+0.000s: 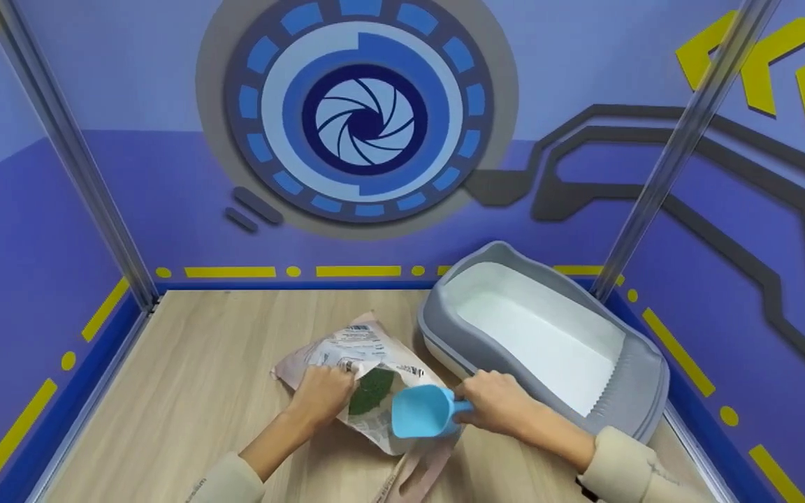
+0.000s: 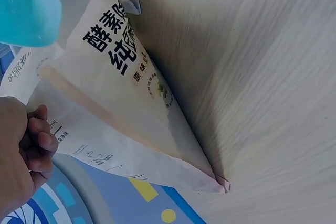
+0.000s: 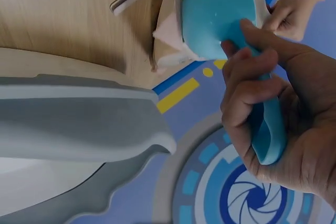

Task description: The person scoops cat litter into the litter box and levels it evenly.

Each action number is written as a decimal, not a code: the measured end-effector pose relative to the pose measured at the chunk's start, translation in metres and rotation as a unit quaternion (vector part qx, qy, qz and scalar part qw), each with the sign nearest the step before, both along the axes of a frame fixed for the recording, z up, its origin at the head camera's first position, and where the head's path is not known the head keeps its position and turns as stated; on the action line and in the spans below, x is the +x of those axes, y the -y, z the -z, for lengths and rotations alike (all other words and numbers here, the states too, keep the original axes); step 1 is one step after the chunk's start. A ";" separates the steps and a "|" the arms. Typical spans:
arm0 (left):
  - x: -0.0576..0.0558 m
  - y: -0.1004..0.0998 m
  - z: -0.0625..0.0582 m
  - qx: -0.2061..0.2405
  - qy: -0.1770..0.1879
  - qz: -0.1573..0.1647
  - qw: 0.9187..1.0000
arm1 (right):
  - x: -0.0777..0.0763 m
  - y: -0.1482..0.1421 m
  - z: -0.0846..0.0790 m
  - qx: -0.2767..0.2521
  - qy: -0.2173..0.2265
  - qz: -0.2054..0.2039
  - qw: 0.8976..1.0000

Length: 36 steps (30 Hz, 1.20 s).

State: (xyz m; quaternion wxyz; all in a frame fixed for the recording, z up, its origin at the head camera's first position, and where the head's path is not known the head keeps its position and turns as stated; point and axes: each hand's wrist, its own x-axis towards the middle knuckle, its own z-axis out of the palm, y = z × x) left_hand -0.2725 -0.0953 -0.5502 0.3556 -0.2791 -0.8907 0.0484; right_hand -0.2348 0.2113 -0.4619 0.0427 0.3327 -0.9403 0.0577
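A pale pink printed bag (image 1: 357, 342) lies on the table with its mouth spread, green granules (image 1: 372, 391) showing inside. My left hand (image 1: 323, 392) grips the edge of the bag's mouth; in the left wrist view its fingers curl over the paper. My right hand (image 1: 497, 402) holds a light blue scoop (image 1: 422, 412) by its handle, fingers wrapped round it in the right wrist view. The scoop's bowl hangs at the bag's opening, overlapping its right rim in the head view. It looks empty from above.
To the right stands a grey and white litter box (image 1: 437, 328) with high curved sides, near the back wall and close to my right forearm. The bag's torn-off strip with a handle slot (image 1: 420, 478) hangs toward the table's front.
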 end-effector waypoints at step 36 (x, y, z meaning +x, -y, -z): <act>-0.012 -0.022 -0.008 0.047 0.055 -0.030 0.997 | -0.031 0.054 0.055 0.037 -0.014 0.087 0.995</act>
